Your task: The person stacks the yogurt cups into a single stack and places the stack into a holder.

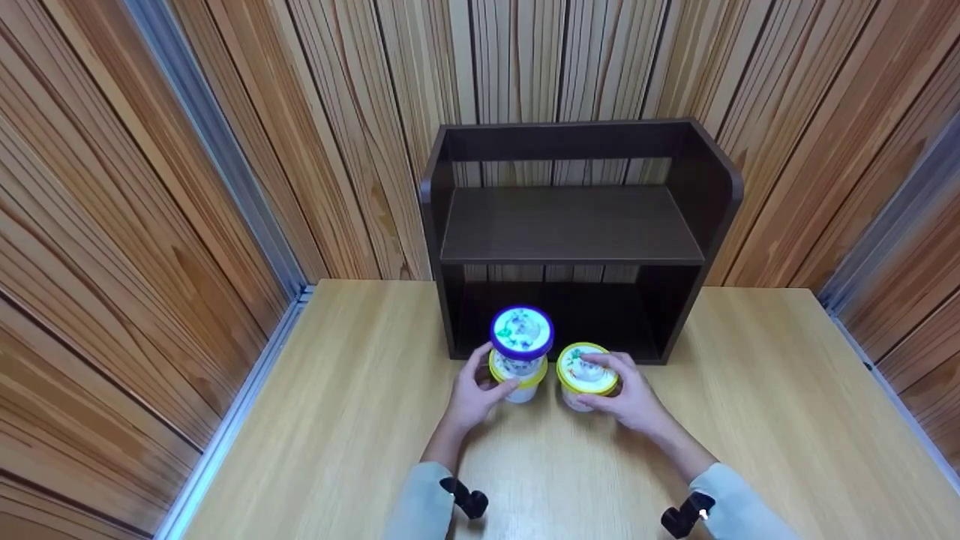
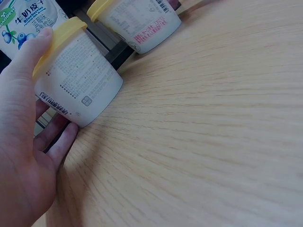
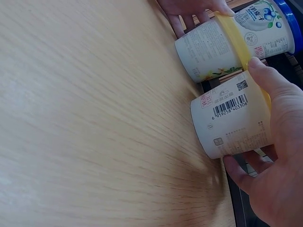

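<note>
Two tubs are stacked in front of the shelf: a blue-lidded white yogurt tub [image 1: 523,331] with blueberry pictures stands on a yellow-lidded tub [image 2: 80,78]. My left hand [image 1: 472,395] grips the lower tub from its left side, thumb near the yellow rim and fingers around the far side. Just to the right is a second yellow-lidded tub [image 3: 229,116], its barcode side showing in the right wrist view. My right hand [image 1: 636,395] holds it from the right, thumb at the lid's near edge and fingers on the other side. A narrow gap separates it from the stack in the head view.
A dark brown two-tier shelf [image 1: 574,225] stands against the wood-panelled wall [image 1: 360,135], directly behind the tubs. Its lower compartment opens toward me. The light wooden table [image 1: 360,390] extends to both sides, bordered by metal-trimmed side walls.
</note>
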`<action>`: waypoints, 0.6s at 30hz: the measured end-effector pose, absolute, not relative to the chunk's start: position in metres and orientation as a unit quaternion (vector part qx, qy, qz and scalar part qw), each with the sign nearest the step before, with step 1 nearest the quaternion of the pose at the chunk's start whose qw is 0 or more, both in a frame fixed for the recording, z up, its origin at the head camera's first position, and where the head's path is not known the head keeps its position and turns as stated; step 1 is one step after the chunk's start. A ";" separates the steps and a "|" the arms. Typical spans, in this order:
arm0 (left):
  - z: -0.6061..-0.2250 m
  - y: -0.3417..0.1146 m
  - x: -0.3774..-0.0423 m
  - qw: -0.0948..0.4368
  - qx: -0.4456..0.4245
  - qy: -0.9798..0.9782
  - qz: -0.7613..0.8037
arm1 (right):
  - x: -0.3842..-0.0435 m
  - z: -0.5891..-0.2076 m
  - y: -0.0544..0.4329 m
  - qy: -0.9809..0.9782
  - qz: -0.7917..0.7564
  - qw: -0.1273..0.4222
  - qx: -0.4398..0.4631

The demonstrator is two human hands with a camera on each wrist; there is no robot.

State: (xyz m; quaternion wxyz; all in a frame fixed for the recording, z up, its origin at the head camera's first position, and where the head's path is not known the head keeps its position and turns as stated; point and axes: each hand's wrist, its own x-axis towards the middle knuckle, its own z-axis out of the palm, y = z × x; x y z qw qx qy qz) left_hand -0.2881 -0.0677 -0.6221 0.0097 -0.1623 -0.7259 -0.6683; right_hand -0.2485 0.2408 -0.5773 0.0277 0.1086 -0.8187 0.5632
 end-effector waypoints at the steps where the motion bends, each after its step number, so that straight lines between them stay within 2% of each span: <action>1: -0.620 -0.067 -0.287 0.007 -0.159 -0.727 -0.668 | -0.249 -0.577 0.241 -0.819 0.564 0.027 0.108; 18: -0.615 -0.065 -0.284 0.001 -0.144 -0.728 -0.671 | -0.247 -0.572 0.241 -0.825 0.555 0.033 0.098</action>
